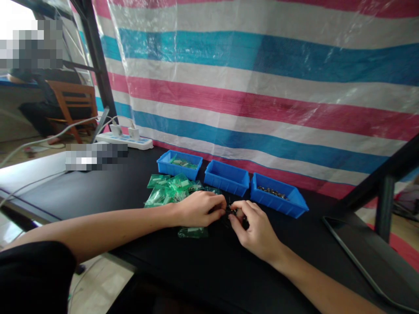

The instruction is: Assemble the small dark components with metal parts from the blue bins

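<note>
Black sleeve [36,274] on left arm, near left corner. Short, ends around elbow. Loose, wide opening, rounded hem, soft folds. Plain dark fabric, deep shadow over most of it; weave and stitching too dark to tell. Left forearm [124,226] bare from hem to wrist, slim, tapering toward the wrist. Left hand [203,209] bare, slender fingers. Right forearm [310,274] bare up to where view cuts it off, near right; also slim, narrower at wrist. Right hand [257,226] bare, similar build. Nail detail too small to tell.
</note>
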`<state>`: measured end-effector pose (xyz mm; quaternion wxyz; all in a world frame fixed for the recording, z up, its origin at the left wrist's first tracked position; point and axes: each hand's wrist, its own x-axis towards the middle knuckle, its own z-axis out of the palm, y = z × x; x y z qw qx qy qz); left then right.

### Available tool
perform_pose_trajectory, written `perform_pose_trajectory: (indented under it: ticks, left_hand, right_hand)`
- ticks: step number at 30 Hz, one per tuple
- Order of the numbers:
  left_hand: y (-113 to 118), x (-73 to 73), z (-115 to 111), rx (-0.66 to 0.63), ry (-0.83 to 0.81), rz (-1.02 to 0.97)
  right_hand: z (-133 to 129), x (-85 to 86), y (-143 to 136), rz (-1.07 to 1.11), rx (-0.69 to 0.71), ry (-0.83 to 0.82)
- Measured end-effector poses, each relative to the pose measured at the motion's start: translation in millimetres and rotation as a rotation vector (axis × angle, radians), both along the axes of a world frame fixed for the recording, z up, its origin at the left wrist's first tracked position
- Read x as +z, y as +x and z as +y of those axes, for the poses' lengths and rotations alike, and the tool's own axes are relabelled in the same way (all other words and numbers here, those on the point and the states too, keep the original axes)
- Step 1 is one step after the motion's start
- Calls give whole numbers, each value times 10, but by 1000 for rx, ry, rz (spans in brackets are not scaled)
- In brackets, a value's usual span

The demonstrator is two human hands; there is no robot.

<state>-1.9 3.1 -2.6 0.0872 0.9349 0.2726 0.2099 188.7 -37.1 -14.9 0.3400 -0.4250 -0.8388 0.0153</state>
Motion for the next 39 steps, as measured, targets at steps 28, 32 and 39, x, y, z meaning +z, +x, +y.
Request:
perform_pose_trajectory:
  ticks: [28, 32, 39]
  left_hand:
    - [-10, 13, -4, -45, -5, 19]
    - [-11, 9, -7, -41, -18, 14]
    - [-9, 11, -8, -41, -13, 19]
  right_hand:
    - [-4, 43, -18, -35, 20, 24]
    - [-10, 38, -15, -27, 17, 27]
    - [4, 26, -10, -43, 16, 27]
